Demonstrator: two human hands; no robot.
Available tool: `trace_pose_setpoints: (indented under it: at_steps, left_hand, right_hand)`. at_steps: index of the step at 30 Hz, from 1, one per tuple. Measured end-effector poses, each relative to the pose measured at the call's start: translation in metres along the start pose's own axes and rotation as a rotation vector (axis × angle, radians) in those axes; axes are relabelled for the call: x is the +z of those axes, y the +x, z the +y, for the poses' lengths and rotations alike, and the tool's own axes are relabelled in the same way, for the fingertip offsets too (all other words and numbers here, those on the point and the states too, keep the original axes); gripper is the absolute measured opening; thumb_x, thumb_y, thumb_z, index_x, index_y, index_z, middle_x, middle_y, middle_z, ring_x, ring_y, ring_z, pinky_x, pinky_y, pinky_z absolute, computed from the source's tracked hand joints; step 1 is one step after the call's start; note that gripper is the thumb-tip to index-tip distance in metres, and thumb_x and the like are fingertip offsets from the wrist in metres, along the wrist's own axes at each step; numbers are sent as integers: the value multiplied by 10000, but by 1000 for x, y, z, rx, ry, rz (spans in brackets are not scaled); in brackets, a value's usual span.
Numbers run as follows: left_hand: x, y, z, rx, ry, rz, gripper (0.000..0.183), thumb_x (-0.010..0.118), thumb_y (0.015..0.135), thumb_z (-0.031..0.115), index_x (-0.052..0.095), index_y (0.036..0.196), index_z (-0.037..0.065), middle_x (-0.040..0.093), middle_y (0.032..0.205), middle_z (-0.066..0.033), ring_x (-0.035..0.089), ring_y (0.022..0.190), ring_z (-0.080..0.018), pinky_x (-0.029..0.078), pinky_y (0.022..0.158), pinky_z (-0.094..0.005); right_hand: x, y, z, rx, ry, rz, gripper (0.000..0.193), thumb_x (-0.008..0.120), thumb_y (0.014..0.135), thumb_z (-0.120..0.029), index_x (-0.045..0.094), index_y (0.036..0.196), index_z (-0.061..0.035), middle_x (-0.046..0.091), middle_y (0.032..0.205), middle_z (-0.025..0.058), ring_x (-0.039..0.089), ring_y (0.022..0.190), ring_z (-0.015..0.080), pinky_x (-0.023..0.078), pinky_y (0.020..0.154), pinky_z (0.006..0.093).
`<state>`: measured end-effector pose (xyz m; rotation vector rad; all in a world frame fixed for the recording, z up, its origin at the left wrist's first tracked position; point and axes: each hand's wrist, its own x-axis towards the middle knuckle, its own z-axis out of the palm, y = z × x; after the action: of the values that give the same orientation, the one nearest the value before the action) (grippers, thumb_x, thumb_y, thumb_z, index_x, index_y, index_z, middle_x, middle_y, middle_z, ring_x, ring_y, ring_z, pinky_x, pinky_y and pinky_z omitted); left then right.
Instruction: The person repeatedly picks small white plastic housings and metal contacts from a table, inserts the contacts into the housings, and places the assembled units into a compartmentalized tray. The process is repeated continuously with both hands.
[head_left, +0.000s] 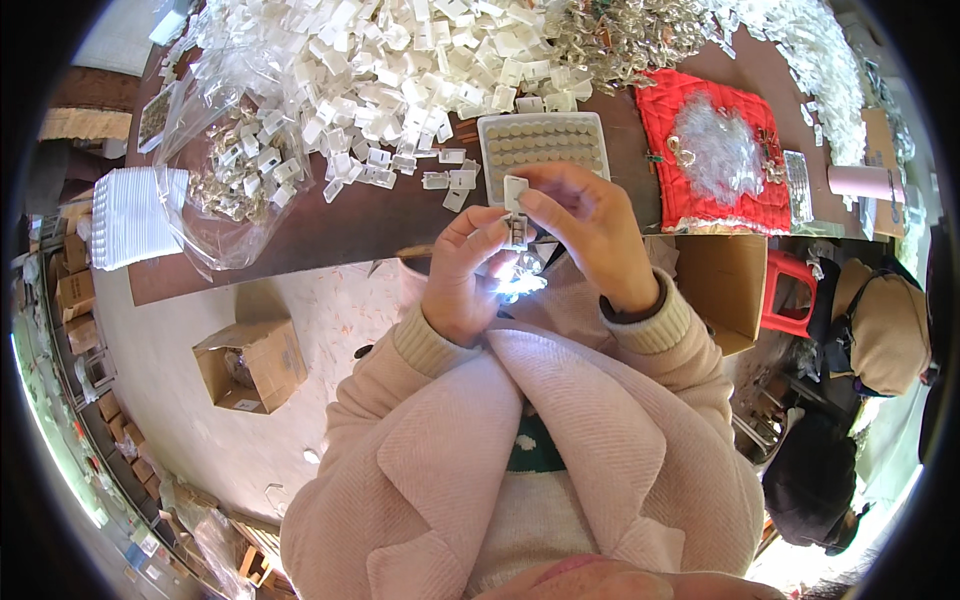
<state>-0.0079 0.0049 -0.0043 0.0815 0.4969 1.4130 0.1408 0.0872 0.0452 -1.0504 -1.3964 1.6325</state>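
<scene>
In front of my chest, my left hand (458,280) pinches a small lit light (520,278), its glow washing out the detail. A narrow compartment with small silvery discs (517,232) shows just above the glow. My right hand (595,225) grips a small white plastic cover (515,193) between thumb and fingers, at the upper end of that compartment. Whether cover and compartment are joined I cannot tell. Just beyond my hands lies a white tray (604,150) filled with rows of round, coin-like cells.
White plastic cases (370,70) are heaped across the table (330,235). Beside them lie a pile of metallic-looking parts (630,40), a clear bag (240,180) and a red cloth (650,120) holding clear pieces. Stacked white trays (140,215) sit left; a cardboard box (255,365) stands on the floor.
</scene>
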Motion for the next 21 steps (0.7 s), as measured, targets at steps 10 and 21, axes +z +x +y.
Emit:
trace_pose_setpoints:
  at_steps: [10, 21]
  left_hand:
    - [2, -3, 0, -19, -117, -59, 192, 696, 958, 135, 652, 1125, 51, 651, 897, -6, 487, 662, -48, 387, 556, -168]
    - [9, -4, -1, 26, -97, -71, 262, 653, 990, 187, 619, 1216, 58, 685, 1069, -46, 660, 936, -114, 562, 808, -278]
  right_hand:
    - [1, -5, 7, -604, -176, -121, 252, 750, 769, 76, 734, 999, -25, 735, 1026, 133, 705, 945, 251, 545, 848, 341]
    - [3, -2, 12, -809, -309, -120, 316, 717, 728, 113, 704, 1017, -14, 714, 1089, 150, 684, 996, 321, 551, 858, 394]
